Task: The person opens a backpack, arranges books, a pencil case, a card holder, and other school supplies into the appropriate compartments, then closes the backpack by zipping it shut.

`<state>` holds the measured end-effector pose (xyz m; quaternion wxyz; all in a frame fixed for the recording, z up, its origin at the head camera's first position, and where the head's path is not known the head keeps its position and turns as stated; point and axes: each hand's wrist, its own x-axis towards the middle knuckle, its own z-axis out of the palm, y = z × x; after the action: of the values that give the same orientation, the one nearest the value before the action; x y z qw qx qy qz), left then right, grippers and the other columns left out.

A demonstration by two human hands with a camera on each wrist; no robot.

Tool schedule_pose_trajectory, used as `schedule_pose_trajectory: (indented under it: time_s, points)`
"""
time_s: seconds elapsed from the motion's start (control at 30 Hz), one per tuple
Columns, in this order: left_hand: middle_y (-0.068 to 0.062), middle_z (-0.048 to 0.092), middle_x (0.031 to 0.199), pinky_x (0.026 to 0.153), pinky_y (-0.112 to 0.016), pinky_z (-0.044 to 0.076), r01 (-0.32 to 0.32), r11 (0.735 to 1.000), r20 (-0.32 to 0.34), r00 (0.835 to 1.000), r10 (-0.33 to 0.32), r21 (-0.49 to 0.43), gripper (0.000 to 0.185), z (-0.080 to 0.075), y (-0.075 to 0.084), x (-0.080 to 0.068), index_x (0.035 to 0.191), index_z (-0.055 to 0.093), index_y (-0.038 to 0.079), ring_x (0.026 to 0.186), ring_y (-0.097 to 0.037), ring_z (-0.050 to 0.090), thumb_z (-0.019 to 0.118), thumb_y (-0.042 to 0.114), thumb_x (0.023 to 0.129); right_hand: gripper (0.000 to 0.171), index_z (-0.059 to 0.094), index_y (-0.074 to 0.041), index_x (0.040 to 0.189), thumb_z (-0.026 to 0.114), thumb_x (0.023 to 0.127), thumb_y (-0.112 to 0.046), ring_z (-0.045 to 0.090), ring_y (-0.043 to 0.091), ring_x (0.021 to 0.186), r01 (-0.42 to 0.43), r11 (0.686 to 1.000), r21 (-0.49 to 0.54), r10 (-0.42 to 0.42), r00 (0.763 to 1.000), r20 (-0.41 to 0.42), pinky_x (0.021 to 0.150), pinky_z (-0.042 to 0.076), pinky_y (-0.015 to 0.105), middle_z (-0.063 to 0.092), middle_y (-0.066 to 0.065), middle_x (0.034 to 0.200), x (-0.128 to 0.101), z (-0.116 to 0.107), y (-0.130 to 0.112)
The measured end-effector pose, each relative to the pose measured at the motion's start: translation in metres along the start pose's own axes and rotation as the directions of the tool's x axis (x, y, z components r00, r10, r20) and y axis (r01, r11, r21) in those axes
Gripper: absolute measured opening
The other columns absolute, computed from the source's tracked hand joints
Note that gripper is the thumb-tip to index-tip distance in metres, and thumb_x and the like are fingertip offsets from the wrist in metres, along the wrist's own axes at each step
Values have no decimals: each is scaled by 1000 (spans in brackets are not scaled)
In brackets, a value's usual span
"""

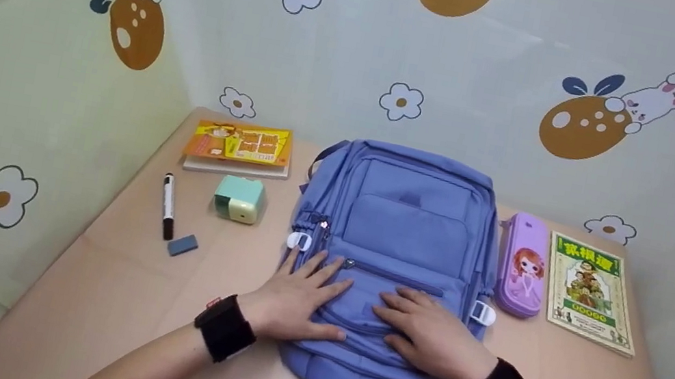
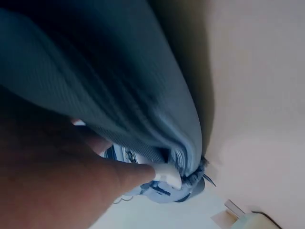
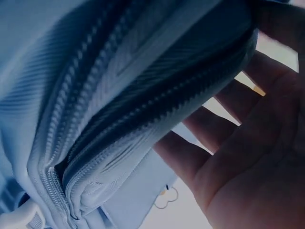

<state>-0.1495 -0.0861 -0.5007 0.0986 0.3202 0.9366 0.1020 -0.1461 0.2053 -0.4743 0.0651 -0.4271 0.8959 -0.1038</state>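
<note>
both hands lie flat, fingers straight, on the backpack (image 1: 403, 229): left hand (image 1: 299, 294) and right hand (image 1: 431, 334) side by side on its near end. its long axis runs straight away from them, both equally near.

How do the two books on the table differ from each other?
The orange book lies left of the blue backpack, near the back corner, its long side across the view. The green book lies right of the backpack, beside the purple pencil case, its long side running away. Both lie flat, closed, cover up.
</note>
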Motion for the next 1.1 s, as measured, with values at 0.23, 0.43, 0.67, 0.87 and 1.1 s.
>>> schedule_pose_trajectory:
  time_s: [0.23,0.43,0.67,0.87,1.1]
  points:
    - [-11,14,170,117,-70,-1,16,1000,11,1000,-16,17,94,-3,8,7,162,31,23,154,-40,9,36,84,91,43,60,-13,143,62,102,-25,43,39,141,-10,1000,3,10,1000,4,115,33,58,51,12,152,-3,2,4]
    - [-17,14,169,120,-65,6,32,999,77,997,-31,-14,92,-13,13,11,161,34,22,153,-44,10,44,80,91,41,62,-11,142,61,103,-22,44,42,140,-3,1000,16,3,1000,-3,114,34,59,51,14,151,0,4,4]
    - [-19,13,168,122,-59,11,23,999,97,995,-21,-27,91,-15,23,13,160,36,21,154,-42,11,43,80,92,39,62,-11,141,59,104,-22,43,41,141,-13,1000,16,13,1000,-1,114,34,58,52,13,151,2,4,2]
    - [-24,27,164,122,-52,20,-41,999,95,995,40,12,102,-16,51,11,155,42,7,152,-38,22,40,85,89,41,61,-10,142,59,103,-25,42,39,142,-29,1000,5,29,1000,-4,115,33,58,51,12,152,4,4,0]
    - [-21,43,155,105,-49,48,-126,983,59,991,119,131,91,-10,83,13,156,41,8,140,-38,45,50,73,94,43,63,-9,139,63,101,-30,48,35,138,-82,991,107,88,995,-56,114,36,54,55,12,148,-13,-12,15]
